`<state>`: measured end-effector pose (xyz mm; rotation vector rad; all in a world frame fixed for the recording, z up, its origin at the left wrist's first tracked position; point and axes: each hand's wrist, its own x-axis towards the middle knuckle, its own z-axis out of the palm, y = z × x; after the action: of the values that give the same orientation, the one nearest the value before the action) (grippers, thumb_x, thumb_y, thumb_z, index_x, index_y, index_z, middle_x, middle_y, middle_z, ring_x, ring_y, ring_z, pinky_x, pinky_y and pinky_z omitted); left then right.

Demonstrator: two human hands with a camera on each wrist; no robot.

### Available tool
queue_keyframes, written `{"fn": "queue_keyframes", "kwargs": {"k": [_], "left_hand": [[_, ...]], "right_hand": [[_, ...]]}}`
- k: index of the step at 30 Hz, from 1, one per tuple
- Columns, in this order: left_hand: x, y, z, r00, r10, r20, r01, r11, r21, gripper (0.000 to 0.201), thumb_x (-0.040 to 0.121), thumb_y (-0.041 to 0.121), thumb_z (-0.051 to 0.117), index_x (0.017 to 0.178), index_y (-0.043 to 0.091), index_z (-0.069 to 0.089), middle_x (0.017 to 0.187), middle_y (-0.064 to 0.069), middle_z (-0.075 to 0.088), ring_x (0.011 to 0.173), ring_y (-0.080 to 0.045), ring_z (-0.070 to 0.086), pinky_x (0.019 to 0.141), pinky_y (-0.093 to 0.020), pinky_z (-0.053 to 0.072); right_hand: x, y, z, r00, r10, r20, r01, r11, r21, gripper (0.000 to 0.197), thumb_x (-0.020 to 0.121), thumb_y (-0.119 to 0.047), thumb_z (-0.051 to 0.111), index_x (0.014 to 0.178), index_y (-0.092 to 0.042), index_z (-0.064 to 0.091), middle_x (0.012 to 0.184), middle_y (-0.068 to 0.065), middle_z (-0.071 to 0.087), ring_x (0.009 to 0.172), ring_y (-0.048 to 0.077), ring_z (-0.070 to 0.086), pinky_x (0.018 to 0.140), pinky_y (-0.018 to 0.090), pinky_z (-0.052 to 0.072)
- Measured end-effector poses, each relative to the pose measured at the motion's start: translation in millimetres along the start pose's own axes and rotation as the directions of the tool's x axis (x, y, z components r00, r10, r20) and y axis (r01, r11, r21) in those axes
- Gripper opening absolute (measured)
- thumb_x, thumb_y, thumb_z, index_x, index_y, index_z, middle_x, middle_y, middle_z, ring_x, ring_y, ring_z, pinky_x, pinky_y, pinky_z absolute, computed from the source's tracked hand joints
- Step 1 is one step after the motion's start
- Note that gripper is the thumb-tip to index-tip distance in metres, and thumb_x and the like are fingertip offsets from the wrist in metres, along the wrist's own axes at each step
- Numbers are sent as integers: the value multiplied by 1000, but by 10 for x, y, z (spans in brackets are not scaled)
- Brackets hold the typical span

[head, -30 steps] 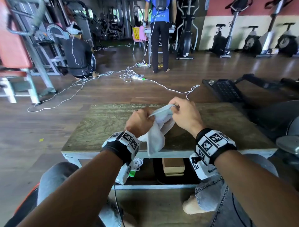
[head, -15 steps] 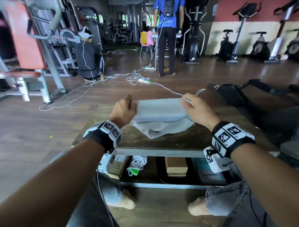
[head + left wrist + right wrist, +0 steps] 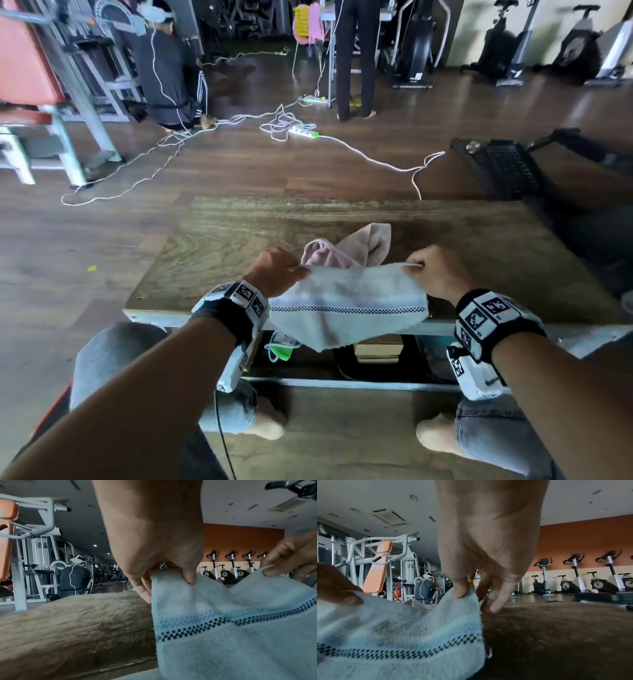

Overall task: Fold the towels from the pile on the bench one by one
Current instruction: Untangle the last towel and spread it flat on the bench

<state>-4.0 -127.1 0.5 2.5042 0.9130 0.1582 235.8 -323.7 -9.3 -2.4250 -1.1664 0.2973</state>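
Gym floor, wooden bench (image 3: 219,240) in front of the seated person. White towel (image 3: 346,305) stretched between 2 hands over the near edge; left hand (image 3: 274,272) pinches the 9 o'clock corner, right hand (image 3: 435,270) the 3 o'clock corner. Pink towel (image 3: 346,250) at 12 o'clock behind it. Versus 0.5 s ago: towel lower, nearer.

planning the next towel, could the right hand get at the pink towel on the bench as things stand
Probably not yet. The right hand is pinching a corner of the white towel, which the left hand holds by the other corner. The pink towel lies just beyond, with nothing else in the way; the hand must let go first.
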Motion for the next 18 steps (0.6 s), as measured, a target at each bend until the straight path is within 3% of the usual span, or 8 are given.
{"fn": "queue_keyframes", "kwargs": {"k": [2,3,5,6,9,12,15,18], "left_hand": [[153,-45,79,997,7,78,-2,998,-67,31,90,30,66,77,2,71,78,-10,63,65,-19,54,65,-27,45],[221,-46,114,989,9,145,-2,999,-46,28,90,34,65,87,8,75,94,-8,66,80,-20,60,77,-28,46],[365,-58,223,962,0,272,-5,1000,18,29,90,42,64,104,21,75,123,-1,59,109,-20,56,96,-26,40],[435,-48,270,952,4,306,-13,1000,28,30,89,44,64,107,22,74,124,1,57,112,-19,53,98,-24,37],[668,20,392,953,116,280,-119,993,-6,35,83,44,63,96,13,72,105,-6,65,97,-23,59,88,-31,45],[935,106,336,932,172,320,-190,981,25,31,82,40,64,69,13,56,74,-6,61,71,-23,60,64,-34,48],[1410,165,83,948,171,269,-191,980,52,33,91,33,65,80,2,65,70,-5,57,64,-22,58,57,-29,40],[1878,286,-343,975,210,67,-218,960,173,36,95,37,58,94,3,70,83,-10,62,86,-28,63,69,-27,40]], "right_hand": [[125,-54,96,998,-66,10,65,996,59,28,87,-22,65,59,-19,64,59,-1,62,59,21,60,54,30,39],[194,-84,144,994,-111,25,108,990,89,24,89,-21,66,65,-18,69,64,1,66,63,21,62,55,26,40],[310,-168,238,981,-179,73,169,977,129,15,90,-24,70,80,-14,76,77,1,72,70,12,65,60,16,45],[372,-201,304,975,-198,103,182,972,146,15,90,-27,71,85,-14,76,80,0,73,74,11,66,65,18,49],[515,-266,562,955,-231,185,206,967,148,23,93,-32,67,79,-14,71,78,0,71,74,12,67,72,37,56],[702,-348,666,959,-193,206,173,979,110,30,97,-26,62,74,-7,68,72,4,69,68,14,65,64,31,51],[1073,-414,495,982,-146,117,122,973,193,32,97,-20,62,73,2,66,72,16,65,63,23,60,50,22,34],[1556,-483,108,980,-129,-153,164,955,247,27,91,-21,67,69,-5,68,61,7,60,59,16,51,51,27,38]]}}
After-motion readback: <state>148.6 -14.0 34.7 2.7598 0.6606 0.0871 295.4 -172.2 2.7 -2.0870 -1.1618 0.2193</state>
